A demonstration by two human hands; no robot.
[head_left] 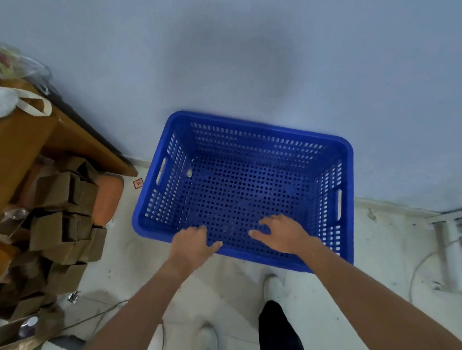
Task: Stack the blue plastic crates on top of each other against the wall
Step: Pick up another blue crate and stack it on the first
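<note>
Where the floor (379, 260) meets the wall (229, 55), we see one blue crate (252, 138) with its far long side close against the wall and its near rim toward us. Its sides are slotted, its bottom is punched with round holes, and a handle slot is cut in each short end. We find almost nothing inside it: only a small pale scrap (189, 173) lying on the bottom near the left end. Whether other crates sit beneath it we cannot tell, though its rim seems to stand well above the floor.

Our left hand (192, 246) is on the near rim, left of the middle, fingers curled over the edge and thumb pointing right along it; it looks like a loose grasp, but blur keeps us from being sure how firmly it closes. Our right hand (283, 235) reaches over the same rim into the crate, fingers spread wide, palm down, holding nothing; whether it touches the plastic we cannot say.

To the left, a brown cardboard box (19, 144) stands with a heap of small brown cartons (63, 220) piled against it. Below the rim we see a white shoe (272, 285) and a dark trouser leg (278, 333).
</note>
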